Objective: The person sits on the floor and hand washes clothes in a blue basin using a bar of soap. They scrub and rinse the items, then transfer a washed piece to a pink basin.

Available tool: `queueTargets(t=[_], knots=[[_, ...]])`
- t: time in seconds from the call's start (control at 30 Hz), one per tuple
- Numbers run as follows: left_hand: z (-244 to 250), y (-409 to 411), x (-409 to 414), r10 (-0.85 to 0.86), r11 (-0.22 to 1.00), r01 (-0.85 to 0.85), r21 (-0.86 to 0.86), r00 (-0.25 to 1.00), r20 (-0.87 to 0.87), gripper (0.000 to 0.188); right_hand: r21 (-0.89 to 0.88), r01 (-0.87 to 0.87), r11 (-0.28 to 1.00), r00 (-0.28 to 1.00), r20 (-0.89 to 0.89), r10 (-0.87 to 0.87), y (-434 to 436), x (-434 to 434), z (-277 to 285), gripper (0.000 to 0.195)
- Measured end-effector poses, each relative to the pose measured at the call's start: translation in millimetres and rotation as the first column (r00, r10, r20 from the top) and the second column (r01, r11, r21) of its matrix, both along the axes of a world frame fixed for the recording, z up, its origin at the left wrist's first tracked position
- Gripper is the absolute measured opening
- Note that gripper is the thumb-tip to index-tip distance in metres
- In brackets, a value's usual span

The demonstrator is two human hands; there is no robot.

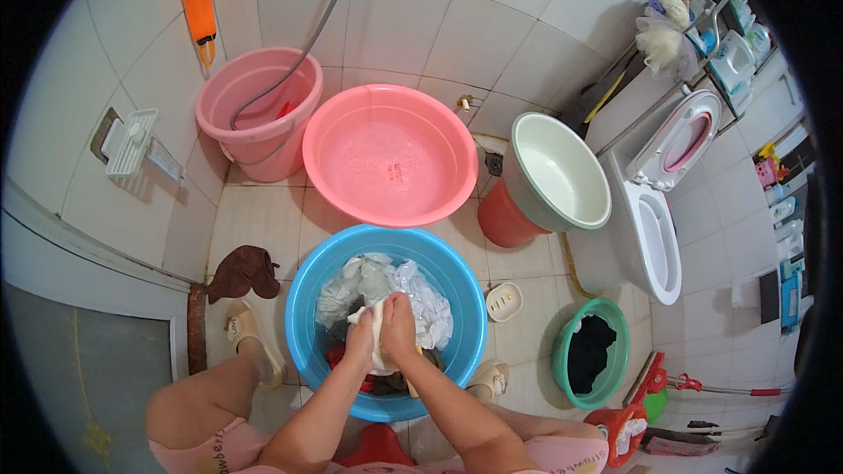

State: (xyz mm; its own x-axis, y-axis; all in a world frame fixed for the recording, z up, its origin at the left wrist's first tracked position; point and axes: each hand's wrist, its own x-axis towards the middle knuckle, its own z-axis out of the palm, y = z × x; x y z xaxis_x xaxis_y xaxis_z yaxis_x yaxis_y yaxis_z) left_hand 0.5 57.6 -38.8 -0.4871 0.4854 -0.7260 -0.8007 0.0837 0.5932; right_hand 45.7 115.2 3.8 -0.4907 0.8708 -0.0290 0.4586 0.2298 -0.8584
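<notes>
Between my knees stands a blue plastic basin with wet laundry in it. My left hand and my right hand are close together over it, both gripping a cream cloth. White garments lie at the basin's far side, partly in water. Red and dark cloth pieces show beneath my hands, partly hidden by my forearms. Touching or nearly touching the far rim is a pink plastic basin, with a little water visible inside.
A pink bucket with a hose stands far left, brown cloth nearer. Rightward are a white-lined basin on a red bucket, a soap dish, a green basin with black cloth, and a toilet.
</notes>
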Motion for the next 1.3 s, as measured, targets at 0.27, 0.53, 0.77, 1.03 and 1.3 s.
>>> queueTargets(t=[0.27, 0.53, 0.77, 1.03, 1.3], knots=[[-1.1, 1.0, 6.1, -0.077, 0.997, 0.076, -0.030, 0.996, -0.050, 0.036, -0.050, 0.041, 0.998, 0.990, 0.138, -0.034, 7.2, 3.9, -1.2, 0.027], [40.1, 5.6, -9.9, -0.262, 0.964, 0.265, -0.005, 0.955, 0.138, 0.041, -0.239, -0.081, 0.968, 0.948, 0.281, 0.149, 24.6, 28.4, -6.7, 0.025], [33.7, -19.2, -57.1, -0.249, 0.951, 0.193, 0.241, 0.941, 0.228, 0.055, -0.632, -0.358, 0.687, 0.933, -0.207, 0.295, 24.1, 66.4, 50.6, 0.047], [35.5, -48.9, -35.5, -0.476, 0.832, 0.496, 0.248, 0.869, -0.139, 0.048, -0.689, -0.119, 0.715, 0.993, -0.092, 0.076, 25.1, 65.7, 41.3, 0.039], [37.9, -36.6, -31.5, -0.235, 0.952, 0.229, 0.202, 0.972, 0.005, 0.044, -0.738, -0.130, 0.662, 0.932, -0.319, -0.173, -3.4, 69.4, 29.0, 0.045]])
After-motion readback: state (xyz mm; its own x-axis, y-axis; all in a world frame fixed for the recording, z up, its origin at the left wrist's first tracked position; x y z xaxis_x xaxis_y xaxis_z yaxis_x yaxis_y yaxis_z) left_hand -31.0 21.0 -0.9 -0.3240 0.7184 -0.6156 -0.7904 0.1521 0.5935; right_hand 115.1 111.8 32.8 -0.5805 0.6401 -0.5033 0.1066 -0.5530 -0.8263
